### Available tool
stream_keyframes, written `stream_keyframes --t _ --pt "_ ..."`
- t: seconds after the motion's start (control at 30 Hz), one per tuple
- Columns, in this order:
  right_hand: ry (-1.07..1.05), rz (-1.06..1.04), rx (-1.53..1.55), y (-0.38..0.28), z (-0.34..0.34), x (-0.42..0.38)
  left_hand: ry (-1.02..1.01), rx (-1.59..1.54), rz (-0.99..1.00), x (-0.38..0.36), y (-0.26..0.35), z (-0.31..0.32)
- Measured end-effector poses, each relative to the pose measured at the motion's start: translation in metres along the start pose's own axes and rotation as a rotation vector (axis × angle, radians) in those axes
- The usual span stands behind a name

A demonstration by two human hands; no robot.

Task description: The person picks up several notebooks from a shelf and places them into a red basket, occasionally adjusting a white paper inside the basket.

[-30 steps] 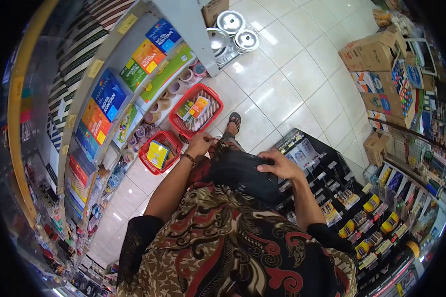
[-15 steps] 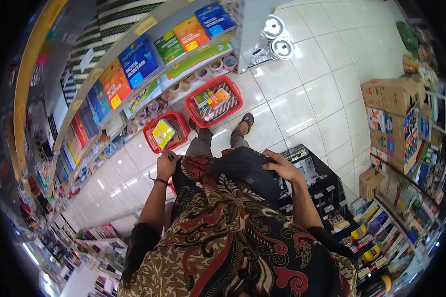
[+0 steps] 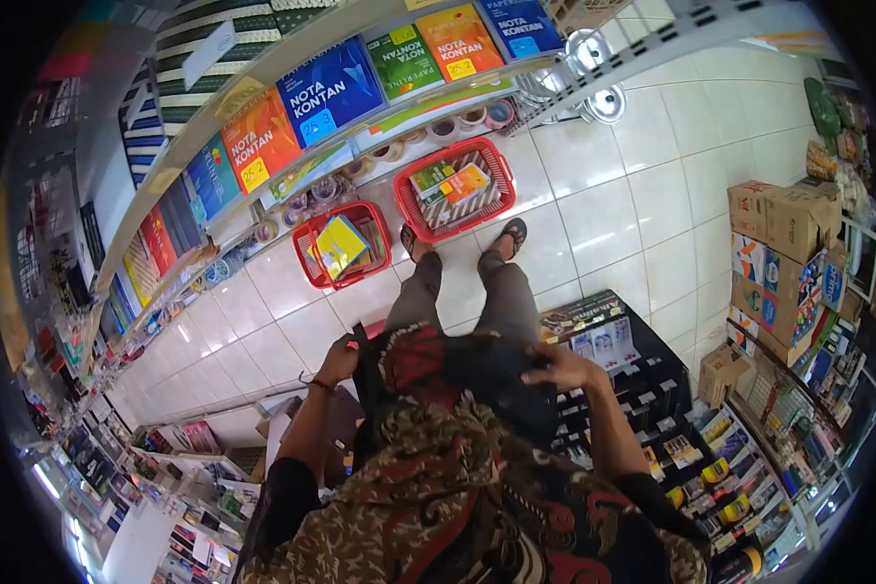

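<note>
A black cloth bundle (image 3: 511, 375), its kind unclear, spans the front of my waist over a patterned brown, black and red shirt (image 3: 438, 487). My left hand (image 3: 338, 360) is closed at its left edge, a thin band round the wrist. On the other side my right hand (image 3: 563, 368) grips the cloth's right edge, fingers slightly blurred and bent over it. Beyond my sandalled feet, a red basket (image 3: 504, 206) holds green and orange pads on striped books. Left of it, a smaller red basket (image 3: 300, 255) contains a yellow and blue packet (image 3: 341, 245).
A shelf of nota kontan pads (image 3: 321, 92) curves along the front left, rolls of tape below it. Shiny metal pans (image 3: 603, 102) stand on the tiled floor (image 3: 603, 204). At right are stacked cartons (image 3: 784, 219) and, close by my right arm, a black display rack (image 3: 642, 370).
My view has tilted, so the baskets and shelf sit further right and more of my legs shows. Both hands appear slightly lower, still at the black cloth.
</note>
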State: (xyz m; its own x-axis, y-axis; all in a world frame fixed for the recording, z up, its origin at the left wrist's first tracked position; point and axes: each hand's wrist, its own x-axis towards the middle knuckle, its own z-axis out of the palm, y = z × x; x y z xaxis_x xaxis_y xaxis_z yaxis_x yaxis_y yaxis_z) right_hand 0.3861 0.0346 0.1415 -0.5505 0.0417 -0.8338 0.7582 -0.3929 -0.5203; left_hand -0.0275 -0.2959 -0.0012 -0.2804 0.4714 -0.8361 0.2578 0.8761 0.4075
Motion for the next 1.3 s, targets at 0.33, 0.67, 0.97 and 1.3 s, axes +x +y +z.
stream_keyframes --t 0.33,0.67,0.97,1.3 --pt "-0.301 0.048 0.188 0.119 0.034 0.089 -0.188 -0.296 0.081 0.253 0.146 0.064" --pt "0.672 0.388 0.570 0.267 0.059 0.102 0.335 0.097 -0.238 0.564 0.140 0.258" --pt "0.776 0.282 0.505 0.248 0.042 0.093 0.096 -0.772 0.097 0.589 0.097 0.296" --pt "0.961 -0.095 0.992 0.071 0.078 0.128 -0.838 -1.020 0.108 0.125 0.203 0.172"
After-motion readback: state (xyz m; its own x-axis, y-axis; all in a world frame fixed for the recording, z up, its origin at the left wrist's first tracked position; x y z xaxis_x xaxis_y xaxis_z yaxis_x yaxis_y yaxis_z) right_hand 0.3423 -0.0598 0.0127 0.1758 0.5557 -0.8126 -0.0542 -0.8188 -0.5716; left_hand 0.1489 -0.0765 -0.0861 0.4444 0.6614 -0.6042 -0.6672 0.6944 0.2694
